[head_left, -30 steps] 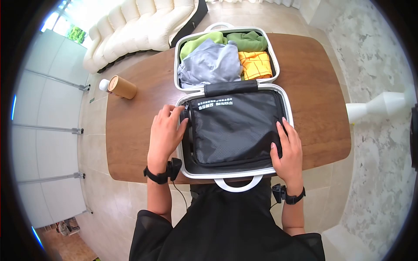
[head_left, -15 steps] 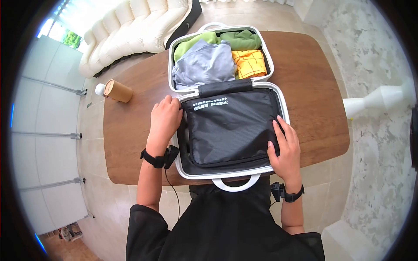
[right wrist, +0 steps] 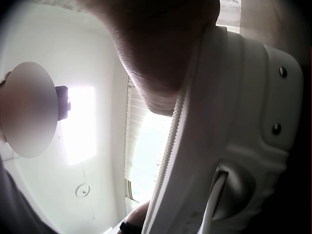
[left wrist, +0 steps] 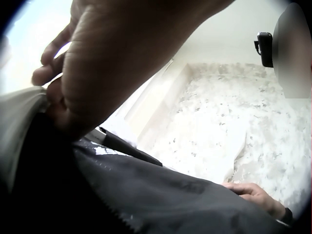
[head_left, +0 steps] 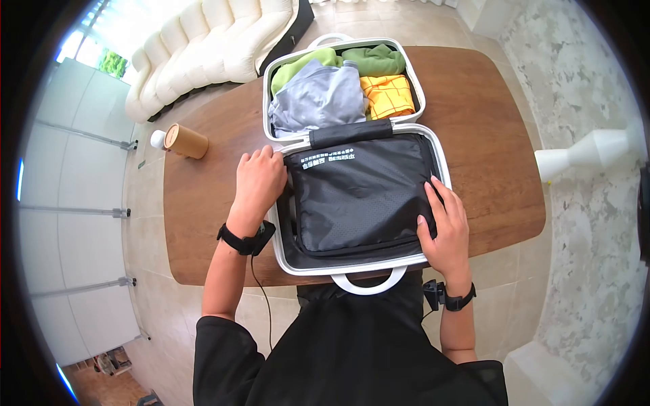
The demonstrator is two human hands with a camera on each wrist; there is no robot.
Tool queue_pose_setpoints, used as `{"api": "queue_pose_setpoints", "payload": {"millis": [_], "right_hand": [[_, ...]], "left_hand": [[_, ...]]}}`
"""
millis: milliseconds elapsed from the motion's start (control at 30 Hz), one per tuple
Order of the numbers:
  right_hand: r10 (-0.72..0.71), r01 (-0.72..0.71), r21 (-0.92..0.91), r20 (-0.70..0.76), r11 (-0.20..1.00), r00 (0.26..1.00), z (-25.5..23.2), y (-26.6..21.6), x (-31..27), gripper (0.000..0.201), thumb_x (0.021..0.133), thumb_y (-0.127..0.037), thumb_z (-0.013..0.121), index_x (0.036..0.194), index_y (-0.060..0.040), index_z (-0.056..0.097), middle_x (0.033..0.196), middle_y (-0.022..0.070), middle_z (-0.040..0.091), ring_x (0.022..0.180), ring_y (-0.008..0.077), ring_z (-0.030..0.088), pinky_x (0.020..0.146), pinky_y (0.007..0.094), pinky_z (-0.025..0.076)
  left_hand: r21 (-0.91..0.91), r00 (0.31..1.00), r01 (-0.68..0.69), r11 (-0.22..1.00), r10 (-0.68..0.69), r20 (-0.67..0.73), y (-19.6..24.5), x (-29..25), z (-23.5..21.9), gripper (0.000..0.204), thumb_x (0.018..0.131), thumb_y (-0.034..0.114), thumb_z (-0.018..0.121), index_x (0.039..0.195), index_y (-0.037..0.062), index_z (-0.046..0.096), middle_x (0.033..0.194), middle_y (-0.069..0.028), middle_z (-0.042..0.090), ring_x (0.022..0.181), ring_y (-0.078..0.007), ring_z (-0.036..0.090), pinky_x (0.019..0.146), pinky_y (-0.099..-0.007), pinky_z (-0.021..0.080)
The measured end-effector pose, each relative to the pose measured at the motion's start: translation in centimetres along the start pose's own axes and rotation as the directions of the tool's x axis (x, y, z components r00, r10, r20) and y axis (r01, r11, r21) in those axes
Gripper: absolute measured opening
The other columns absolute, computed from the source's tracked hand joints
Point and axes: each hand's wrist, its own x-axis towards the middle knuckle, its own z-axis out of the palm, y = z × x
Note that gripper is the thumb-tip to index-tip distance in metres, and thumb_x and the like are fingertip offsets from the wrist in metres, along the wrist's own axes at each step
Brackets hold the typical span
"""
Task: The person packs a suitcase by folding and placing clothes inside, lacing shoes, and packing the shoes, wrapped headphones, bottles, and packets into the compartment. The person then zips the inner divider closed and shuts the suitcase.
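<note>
A white suitcase (head_left: 318,272) lies unfolded on the table, a black zippered lining panel (head_left: 362,203) with white print covering its near half. My left hand (head_left: 261,179) is at that half's upper left corner, fingers curled at the zipper; the pull itself is hidden under them. The left wrist view has these fingers bunched at the lining's edge beside the pale rim. Across the case, my right hand (head_left: 447,233) rests its extended fingers on the right rim and panel edge. The right wrist view shows the white shell (right wrist: 229,112) beside this hand.
Folded clothes fill the far half: a grey garment (head_left: 318,98), green ones (head_left: 376,61) and a yellow checked one (head_left: 389,97). A brown cylinder (head_left: 186,141) with a white-topped item beside it stands left on the wooden table (head_left: 487,162). The carry handle (head_left: 369,287) overhangs the near edge.
My left hand has gone from spread fingers by the visible zipper pull to curled fingers over the corner. The right hand stays at the right rim. The view has shifted slightly.
</note>
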Motion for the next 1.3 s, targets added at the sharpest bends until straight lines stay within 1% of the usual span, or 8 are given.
{"api": "queue_pose_setpoints", "payload": {"millis": [200, 333, 500, 733, 933, 1000, 1133, 1300], "right_hand": [[0.002, -0.002, 0.006, -0.004, 1.0, 1.0, 0.0, 0.0, 0.0, 0.057, 0.091, -0.013, 0.066, 0.146, -0.0029, 0.056, 0.151, 0.0161, 0.053, 0.134, 0.0392, 0.052, 0.111, 0.0505, 0.043], [0.005, -0.005, 0.01, -0.011, 1.0, 1.0, 0.1, 0.0, 0.0, 0.057, 0.09, -0.013, 0.066, 0.146, -0.0033, 0.056, 0.151, 0.0158, 0.053, 0.134, 0.0389, 0.052, 0.111, 0.0505, 0.043], [0.009, -0.009, 0.004, -0.011, 1.0, 1.0, 0.0, 0.0, 0.0, 0.057, 0.09, -0.013, 0.066, 0.146, -0.0035, 0.057, 0.151, 0.0152, 0.053, 0.134, 0.0387, 0.053, 0.111, 0.0501, 0.043], [0.036, -0.036, 0.014, -0.016, 0.999, 0.999, 0.0, -0.2, 0.0, 0.056, 0.09, -0.013, 0.066, 0.145, -0.0045, 0.059, 0.15, 0.0144, 0.055, 0.134, 0.0379, 0.053, 0.111, 0.0495, 0.043], [0.031, -0.031, 0.022, -0.025, 0.999, 0.999, 0.0, -0.2, 0.0, 0.055, 0.09, -0.013, 0.066, 0.144, -0.0045, 0.059, 0.149, 0.0142, 0.055, 0.133, 0.0377, 0.054, 0.111, 0.049, 0.044], [0.037, -0.036, 0.024, -0.021, 0.999, 0.999, 0.0, -0.2, 0.0, 0.055, 0.09, -0.013, 0.066, 0.144, -0.0046, 0.059, 0.149, 0.0142, 0.056, 0.133, 0.0378, 0.054, 0.111, 0.0489, 0.044], [0.044, -0.043, 0.025, -0.028, 0.999, 0.999, 0.0, -0.2, 0.0, 0.055, 0.09, -0.013, 0.066, 0.144, -0.0051, 0.06, 0.149, 0.0141, 0.056, 0.133, 0.0379, 0.054, 0.111, 0.0491, 0.044], [0.048, -0.047, 0.036, -0.03, 0.998, 0.998, 0.1, -0.2, 0.0, 0.054, 0.09, -0.012, 0.066, 0.143, -0.0054, 0.06, 0.149, 0.014, 0.056, 0.134, 0.0377, 0.054, 0.111, 0.0491, 0.044]], "left_hand": [[-0.045, 0.998, 0.01, 0.999, -0.012, -0.059, 0.0, -1.0, -0.8, 0.014, 0.09, 0.019, 0.072, 0.089, 0.0081, 0.063, 0.089, -0.0077, 0.061, 0.087, -0.0255, 0.067, 0.077, -0.04, 0.048], [-0.09, 0.999, 0.047, 0.995, -0.048, -0.007, 0.1, -1.6, -0.8, 0.013, 0.091, 0.018, 0.071, 0.092, 0.0087, 0.062, 0.091, -0.0086, 0.06, 0.089, -0.0275, 0.066, 0.076, -0.0419, 0.049], [-0.12, 0.998, 0.028, 0.992, -0.035, -0.06, 0.5, -1.6, -0.6, 0.013, 0.09, 0.017, 0.07, 0.09, 0.0085, 0.06, 0.088, -0.009, 0.058, 0.088, -0.0281, 0.066, 0.075, -0.0422, 0.049], [-0.126, 0.998, -0.044, 0.991, 0.038, -0.049, 1.3, -2.1, -1.2, 0.009, 0.085, 0.012, 0.069, 0.083, 0.0078, 0.061, 0.083, -0.0087, 0.062, 0.083, -0.027, 0.067, 0.074, -0.0397, 0.049], [-0.139, 0.997, -0.07, 0.988, 0.075, 0.027, 2.0, -3.5, -2.7, 0.008, 0.082, 0.008, 0.066, 0.078, 0.0075, 0.06, 0.079, -0.0101, 0.061, 0.076, -0.0289, 0.065, 0.073, -0.0396, 0.048], [-0.224, 0.994, -0.055, 0.973, 0.074, 0.079, 2.2, -4.1, -3.4, 0.014, 0.085, 0.01, 0.068, 0.08, 0.0051, 0.056, 0.081, -0.0119, 0.059, 0.078, -0.0334, 0.061, 0.075, -0.0427, 0.047], [-0.242, 0.995, -0.069, 0.968, 0.084, 0.052, 3.1, -5.7, -4.4, 0.009, 0.081, 0.008, 0.067, 0.078, 0.0063, 0.059, 0.077, -0.0109, 0.059, 0.072, -0.0315, 0.061, 0.073, -0.0404, 0.047], [-0.342, 0.994, -0.012, 0.94, 0.048, 0.098, 4.3, -8.0, -5.3, 0.011, 0.081, 0.008, 0.067, 0.077, 0.0051, 0.057, 0.076, -0.012, 0.057, 0.072, -0.0321, 0.06, 0.073, -0.041, 0.046]]}}
